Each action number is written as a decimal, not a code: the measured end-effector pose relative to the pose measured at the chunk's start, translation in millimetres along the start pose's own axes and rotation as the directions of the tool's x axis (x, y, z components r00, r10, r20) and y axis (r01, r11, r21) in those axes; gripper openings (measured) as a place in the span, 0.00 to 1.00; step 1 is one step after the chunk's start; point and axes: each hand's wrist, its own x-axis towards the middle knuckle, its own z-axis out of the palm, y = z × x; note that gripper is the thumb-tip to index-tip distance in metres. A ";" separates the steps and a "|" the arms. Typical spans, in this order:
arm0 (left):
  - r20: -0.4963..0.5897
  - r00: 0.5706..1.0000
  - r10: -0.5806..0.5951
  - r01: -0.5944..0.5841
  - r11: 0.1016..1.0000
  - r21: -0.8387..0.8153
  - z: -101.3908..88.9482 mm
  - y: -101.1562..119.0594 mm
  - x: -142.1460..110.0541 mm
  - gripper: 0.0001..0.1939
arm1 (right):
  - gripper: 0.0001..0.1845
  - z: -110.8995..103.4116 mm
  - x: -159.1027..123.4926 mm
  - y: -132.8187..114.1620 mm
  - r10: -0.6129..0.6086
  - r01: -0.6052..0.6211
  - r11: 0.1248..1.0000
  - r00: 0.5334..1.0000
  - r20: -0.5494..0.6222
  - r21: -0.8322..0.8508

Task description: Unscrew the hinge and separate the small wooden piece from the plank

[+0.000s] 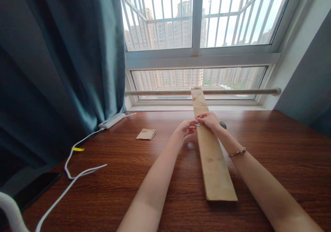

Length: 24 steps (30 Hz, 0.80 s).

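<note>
A long, pale wooden board (216, 159) lies lengthwise on the table, its far end reaching the window rail. At its left edge, a small silvery metal plate (198, 124) shows between my fingers. My left hand (188, 127) is closed beside that edge, fingertips touching the plate. From above the board, my right hand (208, 119) pinches at the same spot; whatever small piece sits in its fingertips is too tiny to name. Partly hidden by my right wrist is a black and yellow object (222, 124), just right of the board.
Left of the board, a small piece of cardboard (146, 134) lies with thin dark bits at its edge. A white power strip (111, 121) and white cable (69, 156) run along the left, near a yellow strip (78, 149) and the curtain (77, 52). A rail (232, 92) crosses the window.
</note>
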 end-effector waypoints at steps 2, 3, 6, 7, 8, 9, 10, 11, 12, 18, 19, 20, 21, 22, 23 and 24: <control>-0.004 1.000 -0.002 0.002 1.000 0.003 0.0 -0.2 -0.2 0.09 | 0.12 1.1 -0.6 0.0 0.015 -0.015 0.999 1.000 -0.001 0.037; -0.008 1.000 -0.004 0.005 1.000 0.005 0.2 0.0 -0.7 0.09 | 0.12 1.7 -0.9 0.5 0.021 -0.020 0.998 1.000 -0.005 0.059; -0.020 1.000 -0.011 0.011 1.000 0.010 1.0 1.3 -2.4 0.08 | 0.13 3.5 -0.7 3.0 0.034 -0.031 0.990 0.999 -0.020 0.139; -0.021 1.000 -0.012 0.012 1.000 0.009 1.2 1.7 -2.9 0.08 | 0.13 4.1 -0.3 3.9 0.039 -0.033 0.985 0.999 -0.028 0.171; -0.021 1.000 -0.013 0.014 1.000 0.008 1.4 2.0 -3.2 0.08 | 0.12 4.5 0.3 4.6 0.043 -0.034 0.978 0.998 -0.037 0.205; -0.024 1.000 -0.013 0.013 1.000 0.009 1.7 2.2 -3.4 0.08 | 0.12 4.7 0.9 5.0 0.047 -0.034 0.969 0.998 -0.046 0.243; -0.028 1.000 -0.011 0.011 1.000 0.011 2.0 2.2 -3.4 0.08 | 0.12 4.6 1.4 5.2 0.052 -0.034 0.958 0.997 -0.056 0.285; -0.032 0.999 -0.007 0.008 1.000 0.013 2.5 2.1 -3.3 0.08 | 0.13 4.1 1.8 5.2 0.059 -0.035 0.942 0.996 -0.061 0.333; -0.037 0.999 -0.005 0.006 1.000 0.018 3.2 2.0 -3.2 0.07 | 0.15 3.3 2.1 5.2 0.067 -0.038 0.922 0.996 -0.062 0.386; -0.067 0.998 -0.012 0.017 0.998 0.062 7.3 6.0 -6.9 0.06 | 0.28 -3.1 1.2 5.8 0.149 -0.057 0.745 0.985 -0.082 0.665; -0.081 0.997 -0.011 0.018 0.996 0.091 7.6 8.2 -8.6 0.06 | 0.28 -3.3 1.1 5.9 0.163 -0.053 0.722 0.982 -0.096 0.690; -0.100 0.995 -0.006 0.020 0.991 0.136 7.9 10.8 -10.9 0.06 | 0.28 -3.2 1.1 6.0 0.177 -0.047 0.702 0.978 -0.110 0.710; -0.123 0.992 0.005 0.019 0.981 0.192 8.4 13.7 -13.5 0.07 | 0.27 -2.9 1.0 5.8 0.189 -0.040 0.685 0.974 -0.124 0.727; -0.146 0.989 0.023 0.015 0.967 0.253 9.0 17.1 -16.7 0.07 | 0.27 -2.5 0.9 5.5 0.200 -0.034 0.670 0.970 -0.136 0.742; -0.167 0.985 0.046 0.009 0.950 0.312 10.0 20.7 -20.2 0.08 | 0.27 -2.0 0.6 5.2 0.208 -0.027 0.657 0.967 -0.146 0.753; -0.188 0.979 0.074 -0.001 0.932 0.362 11.2 24.6 -24.1 0.09 | 0.27 -1.7 0.2 4.8 0.212 -0.021 0.646 0.965 -0.152 0.763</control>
